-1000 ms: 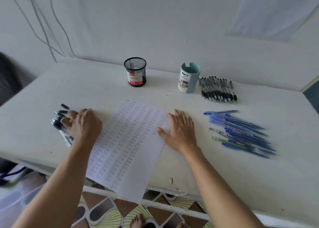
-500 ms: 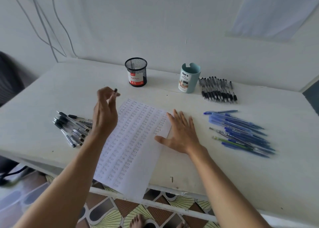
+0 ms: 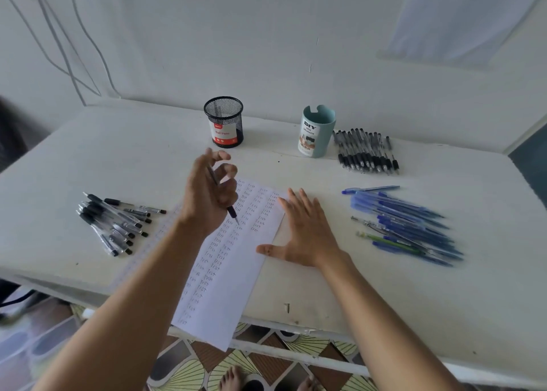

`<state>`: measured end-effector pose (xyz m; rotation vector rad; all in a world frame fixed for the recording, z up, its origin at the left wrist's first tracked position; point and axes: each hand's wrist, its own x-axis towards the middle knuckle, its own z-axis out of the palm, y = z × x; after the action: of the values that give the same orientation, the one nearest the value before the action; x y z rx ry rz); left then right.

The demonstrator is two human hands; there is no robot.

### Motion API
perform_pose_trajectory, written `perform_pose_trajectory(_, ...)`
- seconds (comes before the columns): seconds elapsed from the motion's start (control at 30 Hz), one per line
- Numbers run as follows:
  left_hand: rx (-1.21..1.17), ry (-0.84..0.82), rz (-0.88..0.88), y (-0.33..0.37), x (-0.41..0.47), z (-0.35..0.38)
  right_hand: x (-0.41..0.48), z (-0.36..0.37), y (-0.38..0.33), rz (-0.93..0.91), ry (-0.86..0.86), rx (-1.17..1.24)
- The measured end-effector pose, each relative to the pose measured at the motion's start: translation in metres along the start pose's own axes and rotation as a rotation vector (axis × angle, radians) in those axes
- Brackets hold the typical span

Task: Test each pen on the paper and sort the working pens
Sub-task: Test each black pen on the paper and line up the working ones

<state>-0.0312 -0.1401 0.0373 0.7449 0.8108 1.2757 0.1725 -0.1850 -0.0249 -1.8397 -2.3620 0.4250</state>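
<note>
Centrally, grips a black pen [image 3: 231, 212] in the left hand [image 3: 210, 195], raised over the paper [image 3: 225, 272]. Curls the lower fingers round the barrel, leaves the upper finger and thumb loosely bent above it, and slants the tip down toward the rows of the handwritten word "test". Cannot tell whether the tip meets the sheet.

Just to the right, lays the right hand [image 3: 305, 236] flat and spread, palm down on the white table [image 3: 384, 302], thumb tip and first finger at the paper's right edge. Holds nothing there.

Under both hands: one long white sheet, set at a slant, covered in columns of writing, its near corner hanging past the table's front edge.

Left of the sheet: a heap of black pens [image 3: 115, 222], clear barrels, lying roughly parallel. Right of the sheet, beyond the flat hand: a spread of blue pens [image 3: 405, 225], with a green one among them and a single blue pen lying apart at the far side.

Toward the wall: a black mesh cup [image 3: 224, 123] with a red-and-white label, upright; well to its right a teal cup [image 3: 317, 131] marked "DIY", upright; just beside that, a neat row of black pens [image 3: 365, 151].

On the wall at left, thin cables [image 3: 59, 41]. Below the table edge, patterned floor tiles [image 3: 192, 367] and bare toes [image 3: 231, 376].
</note>
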Motion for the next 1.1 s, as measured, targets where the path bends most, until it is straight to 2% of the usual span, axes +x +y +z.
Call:
perform_pose_trajectory(0.13, 0.111, 0.056, 0.042, -0.017, 0.006, 0.003, 0.0, -0.002, -0.003, 0.013, -0.024, -0.016)
perform_pose_trajectory(0.23, 0.144, -0.031, 0.03, -0.029, 0.007, -0.006, 0.001, -0.002, -0.004, 0.032, -0.012, -0.02)
perform_pose_trajectory(0.33, 0.301, -0.09, -0.031, -0.036, 0.007, -0.009, 0.002, -0.003, -0.005, 0.045, -0.016, -0.027)
perform_pose_trajectory(0.47, 0.579, 0.027, 0.046, -0.043, 0.003, -0.005, 0.001, -0.003, -0.005, 0.052, -0.012, -0.004)
perform_pose_trajectory(0.57, 0.76, 0.021, 0.091, -0.044, 0.0, -0.009, 0.001, -0.002, -0.005, 0.051, -0.002, -0.012)
perform_pose_trajectory(0.67, 0.891, 0.087, 0.103, -0.046, -0.001, -0.009, 0.001, -0.002, -0.005, 0.057, -0.011, -0.022)
perform_pose_trajectory(0.73, 0.91, 0.136, 0.091, -0.047, -0.002, -0.009, 0.001, -0.003, -0.005, 0.06, -0.017, -0.023)
perform_pose_trajectory(0.9, 1.037, 0.057, 0.114, -0.05, 0.002, -0.015, 0.0, -0.004, -0.006, 0.062, -0.013, -0.019)
perform_pose_trajectory(1.1, 1.048, 0.044, 0.136, -0.054, 0.006, -0.019, 0.001, -0.003, -0.006, 0.062, -0.009, -0.017)
